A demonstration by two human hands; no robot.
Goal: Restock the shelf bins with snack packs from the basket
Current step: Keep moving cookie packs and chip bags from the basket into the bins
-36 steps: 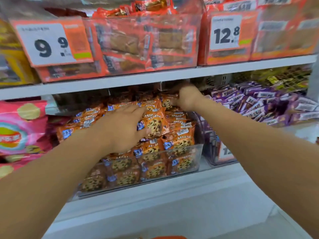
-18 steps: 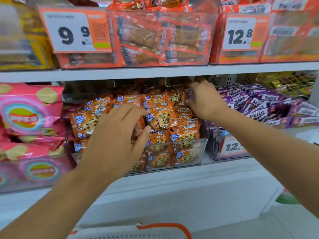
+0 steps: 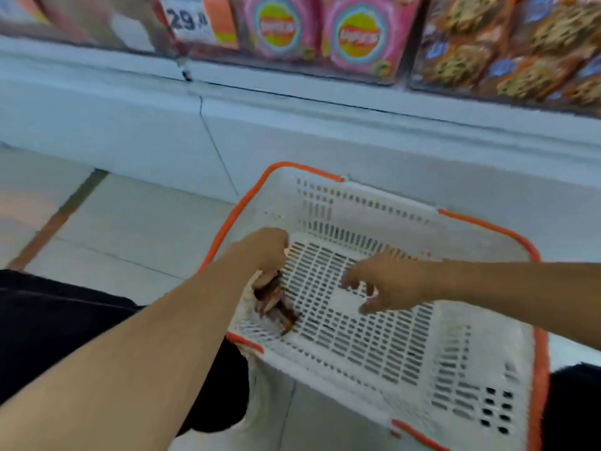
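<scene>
The left hand (image 3: 265,252) is reaching down into the basket (image 3: 538,362), at its left wall, and its fingers are going around a small pile of brown snack packs (image 3: 274,302). The fingers themselves are hidden under the back of the hand, so I cannot tell if they are already gripping a pack or only touching it. The right hand (image 3: 387,283) is hovering over the slotted bottom of the basket with fingers loosely curled and spread, holding nothing.

The remaining packs are lying only in that left corner, pressed against the wall; the rest of the basket bottom is looking bare. The shelf bins (image 3: 507,50) with cookie packs are standing above and behind, well apart from the hands.

The picture is blurred. In my judgement the main risk is a weak grasp: the packs are stacked and slippery, so some could be sliding out and falling on the floor (image 3: 130,229) during the lift. A pack edge could also be catching in the slots.
</scene>
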